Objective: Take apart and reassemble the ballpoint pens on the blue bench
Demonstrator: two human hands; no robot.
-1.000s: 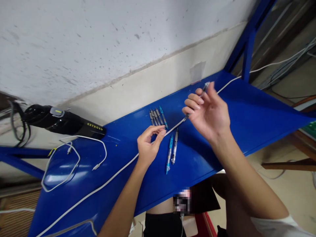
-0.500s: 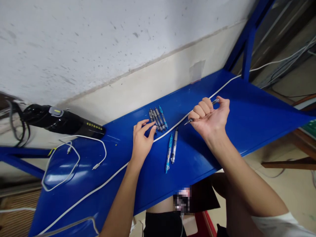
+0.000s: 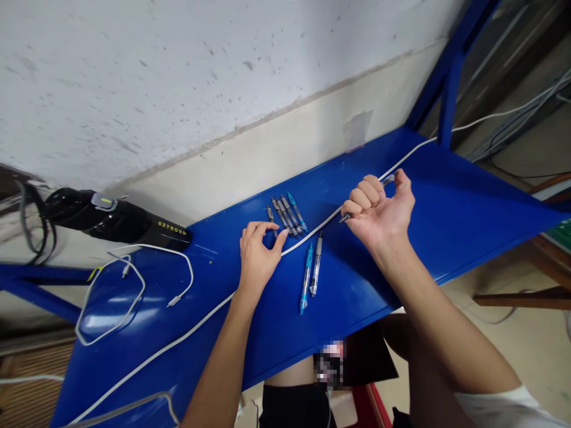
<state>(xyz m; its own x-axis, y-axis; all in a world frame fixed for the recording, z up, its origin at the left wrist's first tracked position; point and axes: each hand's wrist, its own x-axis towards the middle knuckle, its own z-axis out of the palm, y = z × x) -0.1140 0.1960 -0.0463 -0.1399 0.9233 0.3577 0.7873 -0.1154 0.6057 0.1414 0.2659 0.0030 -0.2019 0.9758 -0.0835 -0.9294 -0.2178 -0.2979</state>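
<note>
My right hand (image 3: 379,211) is wrapped round a pen (image 3: 389,179), its thumb against the upper end while the tip pokes out below the little finger. My left hand (image 3: 259,252) has its thumb and index finger at the lower part of a grey pen (image 3: 270,213), which stands slightly apart from a row. That row holds several grey pens (image 3: 284,215) and a blue pen (image 3: 297,211) at its right end. Closer to me lie another blue pen (image 3: 306,279) and a clear-barrelled grey pen (image 3: 316,264), side by side.
A white cable (image 3: 196,327) runs diagonally across the blue table (image 3: 357,297), passing between the pens. At the left, a black bottle-shaped object (image 3: 134,223) leans by the wall, with a coiled white charging cable (image 3: 143,285) in front. A blue metal frame (image 3: 446,101) rises at the right.
The leftmost grey pen has shifted slightly left, away from the row, with my left fingers at it. My right hand keeps its pen, whose tip now sticks out less.
</note>
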